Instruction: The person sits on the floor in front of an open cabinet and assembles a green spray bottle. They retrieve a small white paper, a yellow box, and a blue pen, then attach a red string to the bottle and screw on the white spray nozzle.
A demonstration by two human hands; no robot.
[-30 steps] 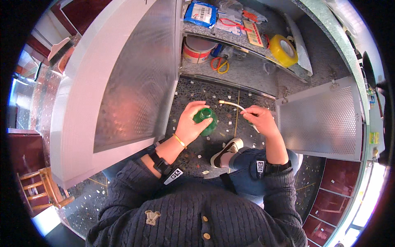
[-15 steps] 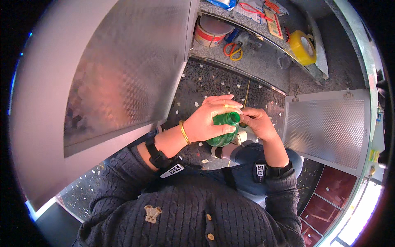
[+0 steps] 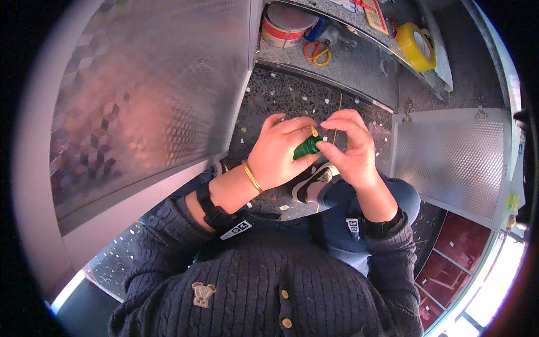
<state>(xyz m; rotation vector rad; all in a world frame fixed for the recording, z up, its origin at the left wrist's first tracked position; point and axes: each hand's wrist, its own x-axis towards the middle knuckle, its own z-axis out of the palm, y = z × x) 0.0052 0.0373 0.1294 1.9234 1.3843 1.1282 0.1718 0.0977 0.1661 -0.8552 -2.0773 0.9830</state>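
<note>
My left hand (image 3: 281,150) is wrapped around a small green roll (image 3: 307,148), held in front of me at chest height. A gold bangle sits on that wrist, with a black strap further up. My right hand (image 3: 348,147) meets it from the right, its fingertips pinching at the green roll and at a thin pale stick (image 3: 336,126) that runs upward between the two hands. Most of the green roll is hidden by my fingers.
An open cabinet has a metal door (image 3: 151,95) on the left and another metal door (image 3: 449,157) on the right. On its shelf (image 3: 359,62) lie a red-and-white tape roll (image 3: 283,25), orange scissors (image 3: 317,51) and a yellow tape roll (image 3: 415,45). My shoe (image 3: 311,182) rests on the speckled floor.
Both hands have risen closer to the camera and come together. The right hand, which held the stick apart from the roll, now pinches at the green roll in the left hand.
</note>
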